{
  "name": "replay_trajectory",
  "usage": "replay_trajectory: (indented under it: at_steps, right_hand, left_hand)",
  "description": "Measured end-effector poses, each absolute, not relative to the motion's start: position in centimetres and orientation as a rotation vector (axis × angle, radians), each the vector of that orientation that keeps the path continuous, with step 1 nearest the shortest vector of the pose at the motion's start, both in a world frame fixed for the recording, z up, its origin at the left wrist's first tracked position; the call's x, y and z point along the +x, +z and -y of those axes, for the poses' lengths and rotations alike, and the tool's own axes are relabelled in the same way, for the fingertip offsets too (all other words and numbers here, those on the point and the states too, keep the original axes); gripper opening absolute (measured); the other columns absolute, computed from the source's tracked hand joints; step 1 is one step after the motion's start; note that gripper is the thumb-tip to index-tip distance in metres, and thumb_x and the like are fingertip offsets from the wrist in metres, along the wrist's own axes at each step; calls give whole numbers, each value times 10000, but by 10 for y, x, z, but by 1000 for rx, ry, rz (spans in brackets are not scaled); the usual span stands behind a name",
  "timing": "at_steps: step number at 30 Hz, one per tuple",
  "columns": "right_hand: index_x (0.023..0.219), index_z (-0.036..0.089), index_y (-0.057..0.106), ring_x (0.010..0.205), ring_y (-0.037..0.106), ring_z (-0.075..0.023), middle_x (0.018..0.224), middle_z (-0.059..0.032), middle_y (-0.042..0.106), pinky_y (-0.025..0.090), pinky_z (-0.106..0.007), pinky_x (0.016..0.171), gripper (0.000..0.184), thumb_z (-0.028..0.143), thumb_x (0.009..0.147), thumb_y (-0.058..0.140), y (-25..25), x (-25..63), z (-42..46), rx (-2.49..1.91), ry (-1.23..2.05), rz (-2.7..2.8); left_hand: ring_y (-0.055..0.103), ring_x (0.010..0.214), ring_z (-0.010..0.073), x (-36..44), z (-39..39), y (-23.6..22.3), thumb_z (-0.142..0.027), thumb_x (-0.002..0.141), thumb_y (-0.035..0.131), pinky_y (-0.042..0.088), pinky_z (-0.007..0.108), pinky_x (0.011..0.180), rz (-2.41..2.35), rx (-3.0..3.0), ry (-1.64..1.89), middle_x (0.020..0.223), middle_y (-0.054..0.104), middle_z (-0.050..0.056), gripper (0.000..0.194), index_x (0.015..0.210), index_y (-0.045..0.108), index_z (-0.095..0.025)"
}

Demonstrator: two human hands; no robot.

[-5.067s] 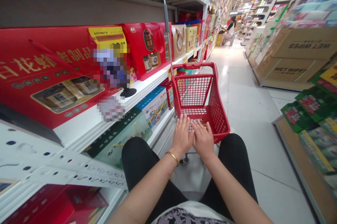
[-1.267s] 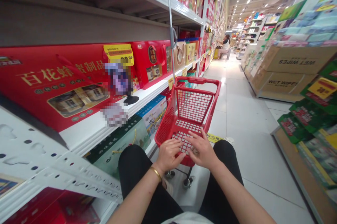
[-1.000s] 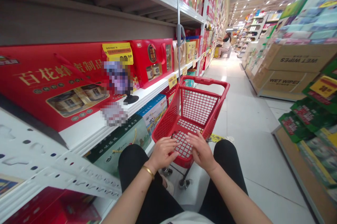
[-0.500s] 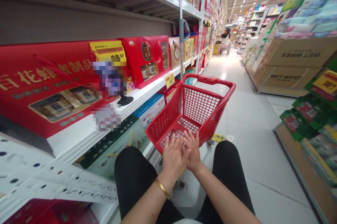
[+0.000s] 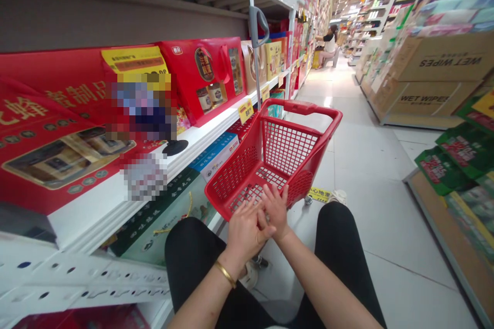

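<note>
Since the earliest frame, your red plastic basket cart has swung round, its near end now pointing lower left, and your hands have gone from side by side to overlapping. It sits mid-frame, just beyond your fingers, which cover part of its near rim; whether they touch it, you can't tell from here. Your left hand and right hand touch each other, fingers extended and clamped on nothing. To the basket's left, its rim runs close to the white metal shelf; on its right, pale tiled floor lies open up to the green-packaged goods at the right edge.
</note>
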State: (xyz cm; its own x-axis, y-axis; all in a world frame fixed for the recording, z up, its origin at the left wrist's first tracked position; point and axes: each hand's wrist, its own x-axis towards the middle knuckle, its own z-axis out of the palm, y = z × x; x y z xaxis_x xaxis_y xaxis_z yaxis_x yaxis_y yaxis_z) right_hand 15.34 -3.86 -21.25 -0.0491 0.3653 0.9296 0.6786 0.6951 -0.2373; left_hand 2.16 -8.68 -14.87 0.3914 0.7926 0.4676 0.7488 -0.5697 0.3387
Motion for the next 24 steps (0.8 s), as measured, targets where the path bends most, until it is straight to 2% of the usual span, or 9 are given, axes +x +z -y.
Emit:
replay_trajectory:
  at_steps: [2, 4, 8, 10, 14, 17, 19, 21, 24]
  right_hand:
    - [1514, 265, 416, 1508, 379, -271, 1420, -70, 642, 84, -698, 1252, 597, 192, 926, 483, -209, 152, 39, -794, -318, 1693]
    - [1498, 246, 433, 1482, 423, -256, 1372, -77, 676, 60, -688, 1257, 581, 156, 924, 460, -203, 152, 41, -771, -290, 1717]
    - [1525, 191, 383, 1434, 491, -213, 1403, -110, 650, 133, -607, 1281, 580, 150, 947, 411, -187, 149, 50, -675, -188, 1866]
    - [1532, 186, 377, 1440, 484, -209, 1426, -106, 633, 121, -596, 1288, 579, 166, 954, 401, -180, 151, 53, -670, -163, 1956]
    - [1527, 200, 405, 1453, 467, -252, 1422, -88, 639, -11, -665, 1266, 611, 175, 917, 430, -166, 176, 44, -780, -206, 2046]
    - [1535, 203, 403, 1421, 508, -264, 1369, -79, 677, -34, -685, 1257, 666, 121, 875, 437, -159, 203, 26, -825, -286, 2019]
    - [1531, 198, 410, 1416, 515, -265, 1348, -75, 690, -1, -697, 1259, 687, 71, 856, 422, -156, 213, 18, -857, -311, 1952]
    - [1528, 188, 416, 1434, 492, -267, 1357, -78, 684, 84, -695, 1262, 693, 47, 849, 405, -154, 212, 17, -822, -281, 1966]
    - [1544, 178, 397, 1372, 562, -233, 1364, -78, 680, 165, -623, 1280, 699, 59, 855, 416, -151, 198, 24, -723, -231, 2148]
  left_hand:
    - [613, 1304, 347, 18, 88, -146, -848, 914, 176, 449, 548, 1121, -1434, 2537, 932, 1243, 739, 152, 907, 1160, 736, -179]
    - [648, 1250, 348, 17, 90, -144, -862, 897, 143, 462, 549, 1104, -1454, 2517, 949, 1186, 754, 159, 922, 1058, 748, -184]
    - [720, 1075, 324, 16, 95, -139, -871, 889, 124, 488, 535, 1070, -1461, 2463, 987, 999, 775, 139, 913, 933, 739, -197]
    - [721, 1070, 328, 15, 98, -138, -874, 883, 100, 496, 533, 1059, -1464, 2456, 1002, 987, 774, 145, 931, 906, 737, -196]
    - [674, 1208, 359, 14, 101, -142, -882, 877, 101, 482, 559, 1080, -1478, 2486, 979, 1125, 773, 154, 973, 1049, 755, -183]
    - [659, 1239, 369, 15, 102, -149, -898, 867, 139, 465, 568, 1105, -1504, 2479, 986, 1183, 765, 146, 998, 1186, 738, -165]
    - [666, 1230, 370, 17, 103, -152, -916, 849, 144, 470, 560, 1106, -1520, 2469, 1022, 1179, 768, 146, 1020, 1190, 742, -164]
    - [689, 1188, 368, 18, 104, -154, -944, 820, 139, 489, 552, 1088, -1536, 2458, 1051, 1142, 778, 147, 1044, 1161, 757, -174]
    - [739, 1065, 339, 17, 100, -160, -990, 765, 137, 502, 525, 1083, -1522, 2441, 1071, 1011, 799, 132, 1057, 1074, 781, -212]
